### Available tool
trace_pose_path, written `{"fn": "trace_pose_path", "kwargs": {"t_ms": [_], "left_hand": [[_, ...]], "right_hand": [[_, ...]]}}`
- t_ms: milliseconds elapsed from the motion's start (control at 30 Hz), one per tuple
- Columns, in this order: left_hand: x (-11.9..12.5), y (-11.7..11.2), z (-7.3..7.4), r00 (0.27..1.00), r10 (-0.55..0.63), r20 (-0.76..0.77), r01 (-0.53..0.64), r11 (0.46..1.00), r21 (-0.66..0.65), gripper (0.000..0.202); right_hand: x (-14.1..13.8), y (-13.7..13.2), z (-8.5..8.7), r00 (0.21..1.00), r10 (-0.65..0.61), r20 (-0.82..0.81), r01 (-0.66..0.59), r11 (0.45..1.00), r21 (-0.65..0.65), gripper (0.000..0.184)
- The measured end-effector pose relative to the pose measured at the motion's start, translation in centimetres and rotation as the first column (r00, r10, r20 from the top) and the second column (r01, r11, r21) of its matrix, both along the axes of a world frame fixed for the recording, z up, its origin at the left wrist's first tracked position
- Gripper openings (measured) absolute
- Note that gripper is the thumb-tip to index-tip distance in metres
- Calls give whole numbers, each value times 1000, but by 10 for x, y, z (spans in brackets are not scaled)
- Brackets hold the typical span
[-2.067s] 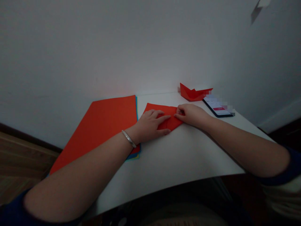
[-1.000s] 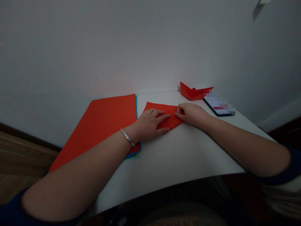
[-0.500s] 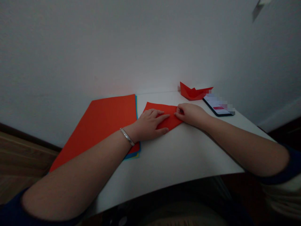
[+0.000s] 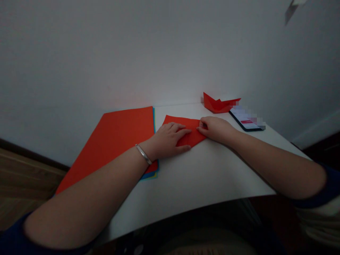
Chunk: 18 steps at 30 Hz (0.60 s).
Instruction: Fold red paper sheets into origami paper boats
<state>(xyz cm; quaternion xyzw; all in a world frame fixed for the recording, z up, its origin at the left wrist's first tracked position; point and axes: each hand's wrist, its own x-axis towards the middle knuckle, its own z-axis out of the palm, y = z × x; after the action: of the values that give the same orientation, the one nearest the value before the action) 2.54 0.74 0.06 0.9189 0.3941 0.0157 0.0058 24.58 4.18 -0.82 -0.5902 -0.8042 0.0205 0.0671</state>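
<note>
A folded piece of red paper (image 4: 190, 124) lies on the white table (image 4: 207, 177) between my hands. My left hand (image 4: 172, 140) rests on its left part with the fingers spread, a silver bangle at the wrist. At the paper's right end, my right hand (image 4: 214, 128) has its fingers curled together, pinching the edge. The hands cover parts of the paper, so its full outline is hidden.
Under my left forearm is a stack of coloured paper sheets (image 4: 119, 131), red on top with blue and yellow edges showing. A folded red paper boat (image 4: 216, 105) stands by the wall (image 4: 170, 53), beside a lit phone (image 4: 247, 120) on the right.
</note>
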Motion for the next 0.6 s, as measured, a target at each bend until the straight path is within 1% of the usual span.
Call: {"fn": "trace_pose_path", "kwargs": {"t_ms": [133,333,467,600], "left_hand": [[-1,-1,0,999,-42,-27,44,998,39,64],[0,0,-3,997,-71,-24,72,997,15,64],[0,0,-4,997,-77,-11,77,997,19,63],[0,0,-3,994,-108,-18,108,994,31,59]], "right_hand": [[0,-1,0,1000,4,-12,-4,1000,-4,20],[-3,-5,2,999,-32,-3,32,999,16,24],[-5,-6,3,999,-31,18,31,999,14,24],[-5,-6,4,999,-31,22,30,1000,7,22]]}}
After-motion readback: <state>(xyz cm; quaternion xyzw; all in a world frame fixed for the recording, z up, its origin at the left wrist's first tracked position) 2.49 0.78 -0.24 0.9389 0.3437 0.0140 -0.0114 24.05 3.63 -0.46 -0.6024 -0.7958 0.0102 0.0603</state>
